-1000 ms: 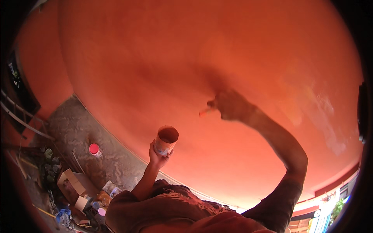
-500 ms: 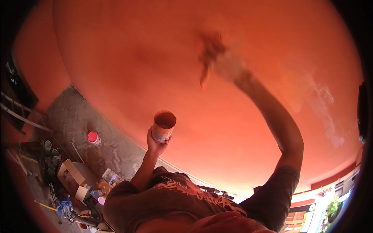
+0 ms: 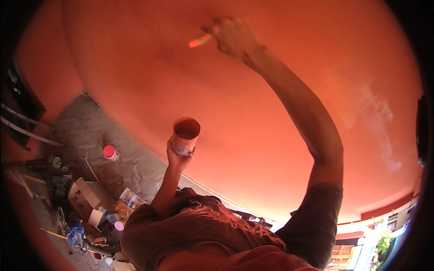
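My left hand point(image 3: 179, 156) is wrapped round the lower part of a paint can point(image 3: 184, 145), holding it upright in front of my chest. The can is open at the top, with orange smears on its outside and a dark reddish inside; the paint level cannot be made out. High on the orange wall point(image 3: 253, 122), my right hand point(image 3: 236, 38) is closed on a paintbrush point(image 3: 200, 41). Its bright orange handle sticks out to the left of my fingers, while the bristles are hidden by the hand and motion blur.
A container with a red lid point(image 3: 110, 152) stands on the grey floor point(image 3: 88, 124) to the left. Below it are an open cardboard box point(image 3: 83, 197), a blue bundle point(image 3: 76, 237) and other clutter. Pale streaks point(image 3: 379, 113) mark the wall at the right.
My right hand has swept up and to the left across the wall with the paintbrush, whose handle now points left instead of down. The can has shifted slightly up and left.
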### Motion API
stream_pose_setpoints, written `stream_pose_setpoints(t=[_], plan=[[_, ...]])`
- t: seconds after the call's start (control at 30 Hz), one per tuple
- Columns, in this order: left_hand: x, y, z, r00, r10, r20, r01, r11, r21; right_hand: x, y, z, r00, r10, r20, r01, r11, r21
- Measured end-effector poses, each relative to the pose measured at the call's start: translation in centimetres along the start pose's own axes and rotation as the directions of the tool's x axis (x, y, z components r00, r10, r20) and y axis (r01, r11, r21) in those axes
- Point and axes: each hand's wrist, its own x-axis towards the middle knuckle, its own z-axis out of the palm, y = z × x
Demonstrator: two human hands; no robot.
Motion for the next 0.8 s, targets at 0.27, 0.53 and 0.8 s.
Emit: stream_pose_setpoints(t=[0.27, 0.53, 0.8], plan=[[-0.5, 0.0, -0.6, 0.999, -0.022, -0.041, 0.023, 0.999, 0.025, -8.2, -4.4, 5.7, 0.946, -0.304, 0.111, 0.312, 0.948, -0.061], [-0.3, -0.4, -0.1, 0.997, -0.024, -0.076, 0.028, 0.998, 0.049, -8.3, -2.1, 4.5, 0.922, -0.175, 0.345, 0.080, 0.959, 0.273], [-0.8, -0.4, 1.8, 1.000, -0.001, 0.015, 0.000, 0.999, 0.050, 5.1, -2.5, -2.2, 0.969, -0.181, -0.169, 0.149, 0.971, -0.186]])
